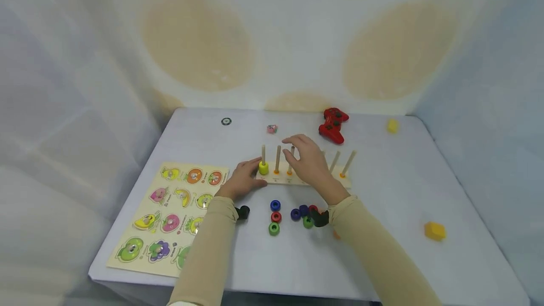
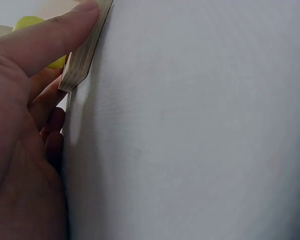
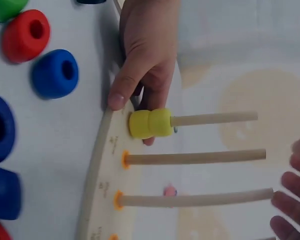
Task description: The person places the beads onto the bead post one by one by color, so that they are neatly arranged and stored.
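Wooden peg board (image 1: 272, 179) lay on the white surface (image 1: 382, 249), its left end gripped by the left hand (image 1: 241, 181) beside two stacked yellow rings (image 1: 263, 168). Right hand (image 1: 309, 159) hovered with fingers spread over the pegs (image 1: 278, 158), holding nothing.

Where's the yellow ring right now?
In the head view, the yellow ring sits at the bottom of the leftmost peg of the peg board, right beside the left hand holding the board's end.

white table (image 1: 425, 192), peg board (image 1: 306, 181), loose rings (image 1: 275, 205), fruit puzzle (image 1: 170, 216), red controller (image 1: 333, 125)

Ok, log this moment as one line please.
left hand: holds peg board end | right hand: open over pegs | yellow rings: on first peg | loose rings: on table
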Demonstrator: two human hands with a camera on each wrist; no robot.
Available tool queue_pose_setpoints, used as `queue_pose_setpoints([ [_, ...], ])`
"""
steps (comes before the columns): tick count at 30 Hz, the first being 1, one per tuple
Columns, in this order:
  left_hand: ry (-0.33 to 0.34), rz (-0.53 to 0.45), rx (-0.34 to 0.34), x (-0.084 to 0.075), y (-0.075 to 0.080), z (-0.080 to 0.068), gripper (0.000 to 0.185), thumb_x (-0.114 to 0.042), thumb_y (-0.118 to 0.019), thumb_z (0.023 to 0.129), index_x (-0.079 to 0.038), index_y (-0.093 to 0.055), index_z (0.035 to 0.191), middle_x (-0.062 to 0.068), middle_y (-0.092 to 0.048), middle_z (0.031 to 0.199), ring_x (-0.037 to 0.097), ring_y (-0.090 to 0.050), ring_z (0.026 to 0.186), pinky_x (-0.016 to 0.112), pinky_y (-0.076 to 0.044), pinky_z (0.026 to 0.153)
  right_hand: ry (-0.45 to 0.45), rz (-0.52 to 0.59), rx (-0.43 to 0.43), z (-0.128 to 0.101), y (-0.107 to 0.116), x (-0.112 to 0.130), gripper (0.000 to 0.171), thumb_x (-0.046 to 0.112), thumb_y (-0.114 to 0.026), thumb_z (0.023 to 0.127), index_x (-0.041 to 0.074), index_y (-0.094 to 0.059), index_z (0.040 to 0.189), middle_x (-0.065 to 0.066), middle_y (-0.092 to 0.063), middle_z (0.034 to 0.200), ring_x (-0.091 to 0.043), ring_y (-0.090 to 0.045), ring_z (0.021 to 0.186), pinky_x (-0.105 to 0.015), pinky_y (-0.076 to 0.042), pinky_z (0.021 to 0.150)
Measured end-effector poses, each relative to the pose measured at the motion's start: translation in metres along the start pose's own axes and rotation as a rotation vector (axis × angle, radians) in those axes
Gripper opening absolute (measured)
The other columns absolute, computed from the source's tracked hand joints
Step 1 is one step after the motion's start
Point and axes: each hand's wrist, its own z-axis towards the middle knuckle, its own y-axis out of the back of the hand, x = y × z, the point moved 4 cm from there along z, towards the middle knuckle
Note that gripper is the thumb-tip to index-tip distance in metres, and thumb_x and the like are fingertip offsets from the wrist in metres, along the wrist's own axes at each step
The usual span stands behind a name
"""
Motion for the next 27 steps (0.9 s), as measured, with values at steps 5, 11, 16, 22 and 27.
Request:
queue_pose_setpoints([
  [5,-0.019,0.002,0.020,-0.007,0.007,-0.002,0.080,-0.043,-0.074,0.091,-0.025,-0.037,0.159,-0.009,-0.028,0.169,0.032,-0.018,0.158,0.056,-0.018,0.129,-0.019,0.088,-0.048,-0.034,0.016,-0.006,0.027,0.016,-0.066,0.098,0.011,-0.069,0.124,-0.007,-0.071,0.118,-0.025,-0.067,0.102,-0.042,-0.058,0.082],
  [11,0.044,0.004,-0.004,0.006,0.024,-0.019,0.080,-0.042,-0.073,0.092,-0.024,-0.035,0.160,-0.007,-0.028,0.169,0.032,-0.016,0.158,0.056,-0.017,0.129,-0.029,0.019,0.285,-0.071,-0.007,-0.016,0.025,0.015,-0.065,0.099,0.013,-0.071,0.123,-0.002,-0.074,0.112,-0.021,-0.067,0.102,-0.041,-0.058,0.090],
  [16,0.066,-0.006,-0.001,0.015,0.031,-0.026,0.082,-0.041,-0.074,0.091,-0.021,-0.034,0.161,-0.004,-0.027,0.170,0.035,-0.015,0.158,0.058,-0.016,0.129,-0.041,-0.069,0.499,-0.098,-0.029,-0.025,0.028,0.014,-0.069,0.094,0.019,-0.074,0.121,0.004,-0.074,0.113,-0.016,-0.064,0.103,-0.044,-0.052,0.098],
  [22,0.064,-0.019,-0.008,0.018,0.028,-0.027,0.082,-0.041,-0.075,0.091,-0.022,-0.035,0.160,-0.004,-0.028,0.170,0.035,-0.016,0.158,0.059,-0.016,0.128,-0.073,-0.147,0.523,-0.115,-0.041,-0.034,0.034,0.018,-0.077,0.089,0.021,-0.071,0.122,0.006,-0.070,0.113,-0.015,-0.060,0.105,-0.045,-0.049,0.096],
  [27,0.047,-0.033,-0.021,0.015,0.025,-0.022,0.082,-0.041,-0.076,0.090,-0.023,-0.037,0.159,-0.006,-0.030,0.169,0.034,-0.017,0.158,0.059,-0.018,0.128,-0.117,-0.081,0.454,-0.103,-0.030,-0.034,0.035,0.021,-0.078,0.091,0.017,-0.068,0.124,0.004,-0.070,0.115,-0.016,-0.063,0.105,-0.041,-0.052,0.097],
])
